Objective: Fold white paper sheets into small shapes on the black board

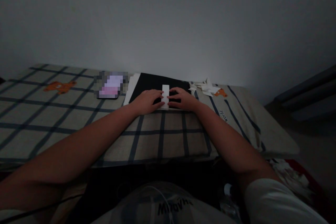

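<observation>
A narrow white paper strip (165, 91) lies upright in my view on a flat black board or folder (149, 83), whose exact kind I cannot make out. My left hand (147, 102) grips the strip's left edge, with fingertips and thumb on it. From the other side, my right hand (186, 100) holds the right edge with its fingers slightly spread. White paper sheets (133, 83) show from under the black board on the left. Several folded white paper pieces (207, 87) lie to the right of the board.
A phone (111, 85) with a lit, blurred screen lies left of the board. The checked tablecloth (173, 140) covers the table and hangs over its front edge. Behind stands a plain wall (168, 24). Below right are a clear bottle (228, 196) and crumpled white material (291, 176).
</observation>
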Available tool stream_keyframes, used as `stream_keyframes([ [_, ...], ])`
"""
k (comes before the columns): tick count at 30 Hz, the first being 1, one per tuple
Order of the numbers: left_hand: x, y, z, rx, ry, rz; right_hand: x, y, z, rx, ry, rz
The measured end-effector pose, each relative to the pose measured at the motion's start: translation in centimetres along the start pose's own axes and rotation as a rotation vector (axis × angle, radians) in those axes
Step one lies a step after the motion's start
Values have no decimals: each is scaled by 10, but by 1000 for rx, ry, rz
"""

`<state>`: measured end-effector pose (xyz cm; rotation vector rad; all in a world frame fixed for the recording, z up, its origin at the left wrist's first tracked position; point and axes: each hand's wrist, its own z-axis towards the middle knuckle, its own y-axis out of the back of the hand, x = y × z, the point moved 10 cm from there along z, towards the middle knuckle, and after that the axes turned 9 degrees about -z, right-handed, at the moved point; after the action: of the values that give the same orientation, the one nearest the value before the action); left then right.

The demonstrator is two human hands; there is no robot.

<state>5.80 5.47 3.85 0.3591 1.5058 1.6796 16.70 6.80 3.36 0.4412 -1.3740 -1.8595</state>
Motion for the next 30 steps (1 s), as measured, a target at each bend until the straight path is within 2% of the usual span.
stream_keyframes([
  [4,3,2,1,-29,15,-23,0,4,1,-42,-10,-22],
  [9,4,-1,1,-9,-8,-20,0,0,6,6,-36,-22],
  [14,2,1,1,2,-30,-35,1,0,8,-9,-42,-28],
  [19,0,1,2,24,-27,-49,-11,1,12,-61,-136,-35],
  [30,0,0,2,24,-55,-51,-39,-9,16,-79,-295,-75],
])
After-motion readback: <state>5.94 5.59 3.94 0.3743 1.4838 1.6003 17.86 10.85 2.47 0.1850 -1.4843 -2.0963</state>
